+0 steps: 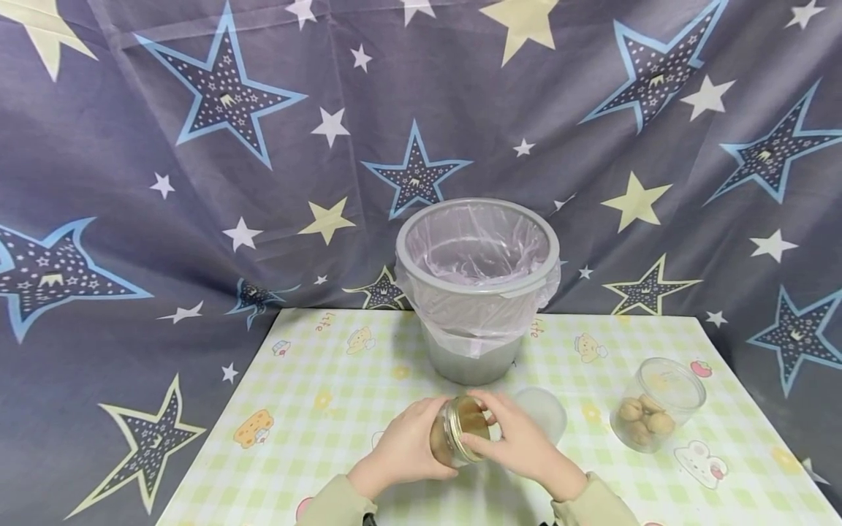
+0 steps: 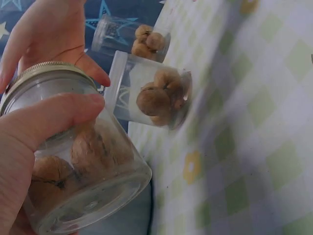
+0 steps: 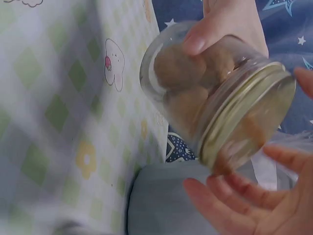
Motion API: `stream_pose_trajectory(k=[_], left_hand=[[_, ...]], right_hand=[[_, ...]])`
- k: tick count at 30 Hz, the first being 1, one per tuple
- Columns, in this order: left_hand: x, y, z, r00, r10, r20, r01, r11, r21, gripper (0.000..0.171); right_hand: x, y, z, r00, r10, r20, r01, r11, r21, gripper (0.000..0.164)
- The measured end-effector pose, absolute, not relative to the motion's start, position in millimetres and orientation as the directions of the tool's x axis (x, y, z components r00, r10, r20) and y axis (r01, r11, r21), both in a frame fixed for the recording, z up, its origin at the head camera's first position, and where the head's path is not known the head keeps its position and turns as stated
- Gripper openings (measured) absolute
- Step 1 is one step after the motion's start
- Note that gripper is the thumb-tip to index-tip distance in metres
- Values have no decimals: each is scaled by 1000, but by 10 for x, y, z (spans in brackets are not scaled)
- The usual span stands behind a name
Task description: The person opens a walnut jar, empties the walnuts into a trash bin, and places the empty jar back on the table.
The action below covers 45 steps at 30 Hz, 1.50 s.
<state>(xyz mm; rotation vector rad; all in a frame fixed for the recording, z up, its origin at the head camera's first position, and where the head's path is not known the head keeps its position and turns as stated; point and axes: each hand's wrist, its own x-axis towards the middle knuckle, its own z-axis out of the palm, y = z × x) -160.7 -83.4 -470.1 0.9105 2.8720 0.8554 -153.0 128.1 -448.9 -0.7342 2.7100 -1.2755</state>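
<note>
My left hand [image 1: 413, 444] grips a clear glass jar [image 2: 122, 161] round its body, the thumb across the side. Several walnuts [image 2: 95, 149] lie inside the jar, which is tilted with its gold screw lid [image 3: 249, 115] facing my right hand [image 1: 516, 436]. The fingers of the right hand are spread around that lid, with one fingertip [image 3: 222, 169] right at its rim and others standing off its face. In the head view the lid lies between the two hands, and most of the glass is hidden by the left hand.
Beyond the hands stands a grey bin [image 1: 476, 361] with a pale pink liner. A second clear jar of walnuts [image 1: 658, 405] is at the right. Another walnut jar [image 2: 146, 90] stands nearer, its whitish top [image 1: 542, 413] partly behind the right hand. A star-patterned curtain [image 1: 316, 277] borders the checked tablecloth [image 1: 296, 409].
</note>
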Motion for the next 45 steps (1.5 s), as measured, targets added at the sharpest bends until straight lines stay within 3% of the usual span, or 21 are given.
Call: stream_pose_trajectory(k=[4,13,24,36,42,45], left_hand=[[-1605,-821,-4722,-825,537,176,554,706,441,96],[-1582,-830,-4746,-831,531,164,544,717,436,96],[-1584,-838,-4741,-798,583,153,579,670,465,94],[-1574,-858,-4762,-757,636,150,601,587,543,94],[-1564,-856,-4762,-763,632,132,581,583,568,95],[-1562,-851,-4762,-771,621,142,581,594,556,96]], right_hand=[[-1532,1226,-4458,-910,-401,105,-342,585,-735,63],[-1549,1245,-4492,-880,-469,69,-334,509,-794,71],[-1530,1333,-4548,-802,-556,220,-472,363,-803,74],[-1545,1426,-4603,-686,-646,337,-626,287,-725,75],[-1566,1448,-4582,-586,-699,410,-763,306,-569,81],[-1583,1445,-4566,-558,-701,445,-802,317,-507,92]])
